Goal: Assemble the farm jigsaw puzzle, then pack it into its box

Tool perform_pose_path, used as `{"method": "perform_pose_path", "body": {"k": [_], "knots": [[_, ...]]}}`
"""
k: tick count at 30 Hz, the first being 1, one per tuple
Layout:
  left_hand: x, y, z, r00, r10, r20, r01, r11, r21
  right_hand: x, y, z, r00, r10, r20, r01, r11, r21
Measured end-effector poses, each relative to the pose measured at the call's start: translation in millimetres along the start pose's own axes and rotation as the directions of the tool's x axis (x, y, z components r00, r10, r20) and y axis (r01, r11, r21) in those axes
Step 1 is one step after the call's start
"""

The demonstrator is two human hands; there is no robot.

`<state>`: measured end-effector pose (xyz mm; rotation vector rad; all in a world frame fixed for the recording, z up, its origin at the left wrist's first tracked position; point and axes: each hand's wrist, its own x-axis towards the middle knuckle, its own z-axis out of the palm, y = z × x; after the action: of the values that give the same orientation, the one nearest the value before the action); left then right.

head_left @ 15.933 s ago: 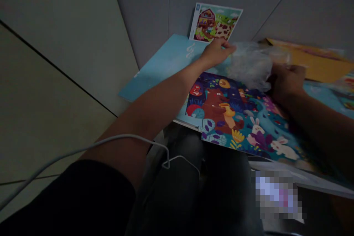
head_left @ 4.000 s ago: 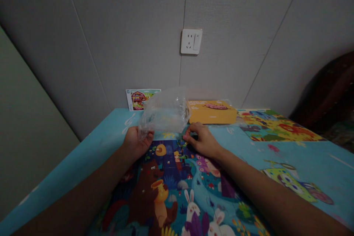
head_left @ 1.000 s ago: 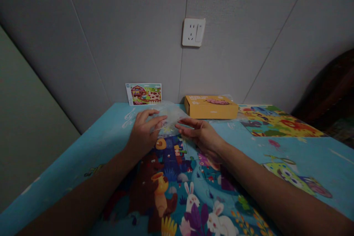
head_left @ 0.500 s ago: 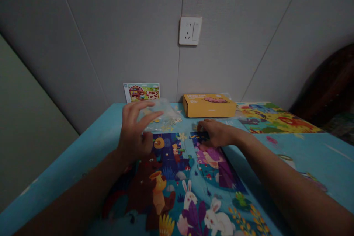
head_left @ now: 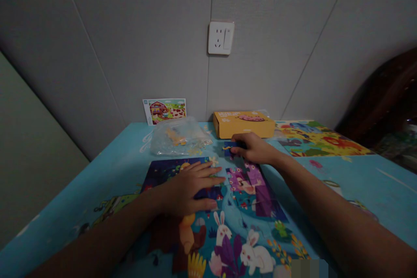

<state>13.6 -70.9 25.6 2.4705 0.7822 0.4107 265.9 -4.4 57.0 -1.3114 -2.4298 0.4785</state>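
A large jigsaw puzzle [head_left: 228, 226] with rabbits, a frog and purple parts lies on the blue table cover. My left hand [head_left: 192, 184] rests flat on its upper left part, fingers spread, holding nothing. Just past the puzzle's top right, my right hand [head_left: 252, 147] pinches a dark blue puzzle piece [head_left: 228, 149] between thumb and fingers, slightly raised. Below that hand, the puzzle's upper right corner shows a gap beside the pink and purple pieces [head_left: 239, 180].
Behind the puzzle lie a clear plastic bag [head_left: 172, 139] and a yellow box [head_left: 244, 126]. A farm picture card [head_left: 167, 110] leans against the wall. Another puzzle [head_left: 319, 139] with a lion lies at the back right.
My left hand has come down from above the puzzle and now lies flat on it. My right hand has lifted the dark blue piece away from the puzzle's top right.
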Motion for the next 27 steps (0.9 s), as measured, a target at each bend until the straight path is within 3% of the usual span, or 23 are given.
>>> {"method": "perform_pose_path", "body": {"k": [3,5,8,11,13,17,20,24,27], "knots": [[4,-5,3.5,0.962,-0.186,-0.202,0.149,0.971,-0.185,0,-10,3,0.993,-0.069,-0.100,0.079,0.992,0.098],[7,-10,6.3,0.923,-0.276,-0.269,0.181,0.927,-0.330,-1,-17,3,0.983,-0.135,-0.124,0.142,0.989,0.047],[10,-14,7.4,0.909,-0.333,-0.252,0.191,0.867,-0.460,-5,-23,-1,0.971,-0.209,-0.117,0.183,0.963,-0.199],[8,-11,3.9,0.925,-0.308,-0.223,0.193,0.886,-0.422,-4,-17,-1,0.988,-0.147,-0.043,0.118,0.910,-0.398],[7,-7,0.9,0.942,-0.264,-0.207,0.174,0.913,-0.370,-1,-8,2,0.995,-0.094,-0.018,0.078,0.898,-0.433],[7,-6,-0.6,0.938,-0.288,-0.191,0.192,0.894,-0.404,6,1,17,0.981,-0.139,-0.136,0.096,0.954,-0.286],[10,-10,2.0,0.907,-0.354,-0.228,0.185,0.820,-0.541,6,-13,28,0.961,-0.148,-0.235,0.138,0.989,-0.058],[11,-15,3.3,0.898,-0.364,-0.247,0.162,0.796,-0.583,-3,-43,30,0.956,-0.288,-0.047,0.291,0.954,0.067],[11,-16,1.3,0.879,-0.391,-0.272,0.214,0.835,-0.507,-7,-44,19,0.969,-0.236,0.074,0.239,0.970,-0.035]]}}
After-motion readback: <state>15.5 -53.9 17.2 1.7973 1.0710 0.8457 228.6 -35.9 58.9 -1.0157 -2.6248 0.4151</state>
